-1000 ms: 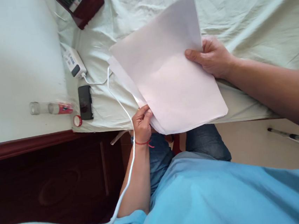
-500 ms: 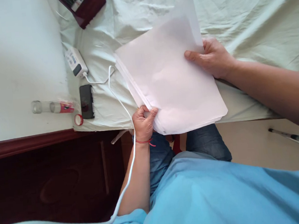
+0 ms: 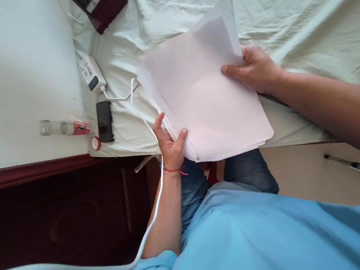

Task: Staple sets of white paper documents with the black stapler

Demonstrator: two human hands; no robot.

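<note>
A stack of white paper sheets is held at the edge of the cloth-covered table. My left hand grips its lower left side, thumb on top, index finger lifted along the edge, the other fingers hidden underneath. On the upper right edge, my right hand pinches the paper with the thumb above and the fingers beneath. The sheets are slightly fanned along the left side, and a further sheet sticks out at the top right.
A white cable passes over my left forearm to a white power bank. Left of the paper lie a black phone, a red cap and a clear bottle. A dark red box stands at the back on the pale cloth.
My left index finger has straightened and lifted off along the paper's left edge. The top of the stack has dropped a little, its corner blurred by motion. My right hand has barely moved.
</note>
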